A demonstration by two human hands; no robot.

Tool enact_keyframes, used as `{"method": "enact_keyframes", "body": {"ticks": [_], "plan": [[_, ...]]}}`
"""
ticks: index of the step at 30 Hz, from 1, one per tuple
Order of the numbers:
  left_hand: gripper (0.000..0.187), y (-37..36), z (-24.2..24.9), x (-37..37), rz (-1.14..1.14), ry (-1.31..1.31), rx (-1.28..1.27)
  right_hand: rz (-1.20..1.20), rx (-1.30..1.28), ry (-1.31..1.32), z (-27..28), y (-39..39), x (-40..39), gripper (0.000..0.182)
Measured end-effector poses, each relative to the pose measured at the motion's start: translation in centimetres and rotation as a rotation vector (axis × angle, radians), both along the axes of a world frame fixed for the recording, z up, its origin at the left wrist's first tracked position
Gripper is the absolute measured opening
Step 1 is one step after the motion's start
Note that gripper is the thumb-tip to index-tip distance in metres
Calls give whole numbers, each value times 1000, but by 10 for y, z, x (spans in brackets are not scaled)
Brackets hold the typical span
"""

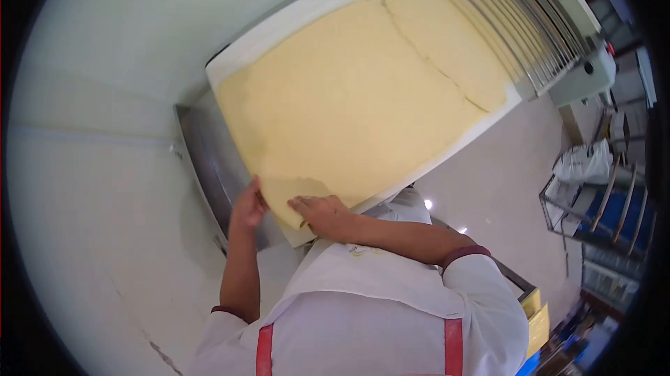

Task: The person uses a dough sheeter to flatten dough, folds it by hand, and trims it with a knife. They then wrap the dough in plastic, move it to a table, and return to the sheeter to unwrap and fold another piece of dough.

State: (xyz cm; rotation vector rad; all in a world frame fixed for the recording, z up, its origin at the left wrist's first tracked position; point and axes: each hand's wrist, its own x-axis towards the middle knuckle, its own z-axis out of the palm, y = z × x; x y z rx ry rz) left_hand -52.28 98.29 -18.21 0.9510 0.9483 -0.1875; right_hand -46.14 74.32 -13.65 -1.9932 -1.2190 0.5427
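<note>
1. White jacket sleeves [481, 292] and red apron straps [453, 344] sit closest to us, with both our forearms reaching up from them toward the near end of a wide sheet of yellow dough [356, 104].
2. We see the dough sheet lying flat on a white belt [279, 38], stretching well away from our fingertips toward a guard of metal rods [530, 20] at its far end; a seam runs across the far part of the sheet.
3. Our left hand [248, 208] is at the near left corner of the sheet, its fingers curled close together around the dough's edge; whether they pinch it or only rest against it, we cannot tell.
4. Our right hand [324, 212] lies palm down on top of the near corner, fingers stretched out flat, slightly apart and pressing on the dough, where a small flap looks folded just beside the fingertips.
5. Just left of our left fingers a metal side panel [209, 167] runs along the belt.
</note>
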Motion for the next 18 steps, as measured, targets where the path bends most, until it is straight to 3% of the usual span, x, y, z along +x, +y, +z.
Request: {"method": "enact_keyframes", "body": {"ticks": [3,5,7,9,12,14,16,18], "plan": [[44,65,-15,87,11,-185,-34,-79,194,135,5,-19,13,60],[44,107,-22,130,-139,-134,170,-198,329,293,8,-36,27,53],[38,80,33,157,-239,-11,719,-320,404,534,14,-60,49,47],[35,43,85,191,-412,-5,1103,-448,405,881,17,-85,63,42],[32,-38,144,246,-575,-58,1469,-697,714,832,-12,-115,79,35],[33,-77,139,299,-766,56,1667,-781,621,927,-15,-148,94,39],[34,-131,126,335,-937,83,1612,-849,563,1101,-12,-177,103,44],[30,-146,92,346,-802,-290,983,-748,548,1245,-18,-197,108,50]]}}
